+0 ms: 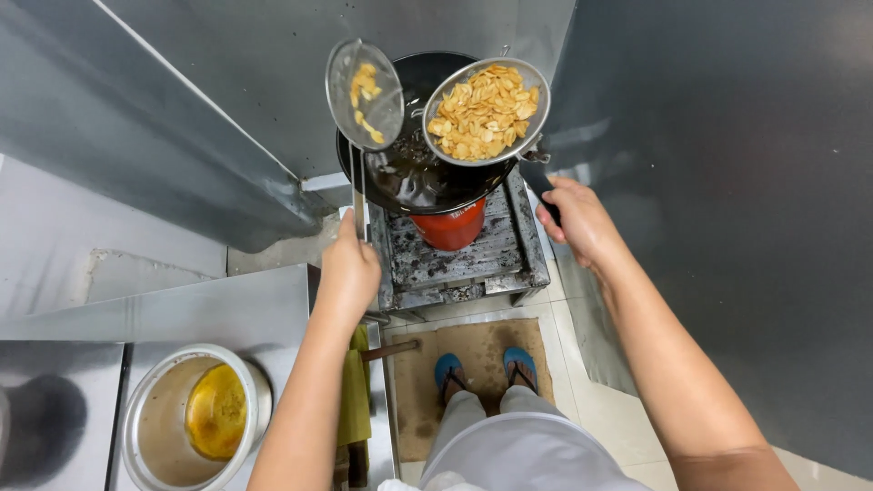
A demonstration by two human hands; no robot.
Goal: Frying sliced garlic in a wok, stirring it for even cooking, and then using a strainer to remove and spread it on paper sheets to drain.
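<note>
My left hand grips the long handle of a flat wire skimmer, held up and tilted with a few fried golden chips stuck to its mesh. My right hand holds the dark handle of a round metal strainer heaped with golden fried chips. Both tools hang over a black wok of dark hot oil. The wok sits on a grimy metal stove with a red burner body under it.
Steel wall panels close in the stove on the left, back and right. A steel counter at lower left carries a metal pot with a yellow bowl inside. My feet in blue sandals stand on a brown mat.
</note>
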